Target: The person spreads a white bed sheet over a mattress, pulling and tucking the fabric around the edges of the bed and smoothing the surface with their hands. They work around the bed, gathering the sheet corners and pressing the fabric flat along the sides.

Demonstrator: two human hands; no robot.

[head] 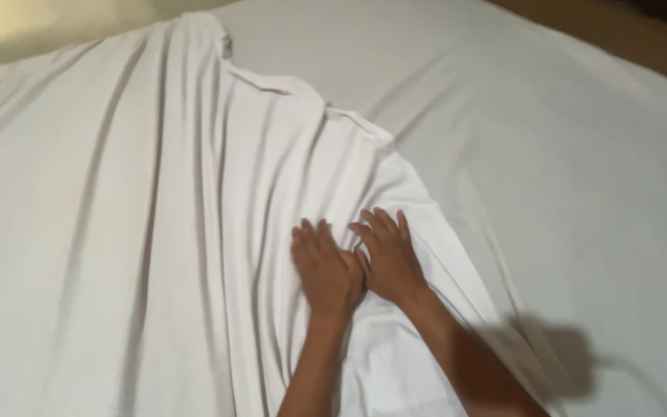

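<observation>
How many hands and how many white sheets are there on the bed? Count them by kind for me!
Hands: 2, the left hand and the right hand, both flat on the wrinkled sheet, side by side.
White sheets: 2, the wrinkled top sheet and the smooth sheet under it.
Total: 4

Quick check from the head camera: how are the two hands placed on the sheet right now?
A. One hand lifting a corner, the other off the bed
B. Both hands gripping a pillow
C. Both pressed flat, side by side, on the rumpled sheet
C: the left hand and right hand lie palm down, fingers spread, next to each other on the wrinkled white sheet.
</observation>
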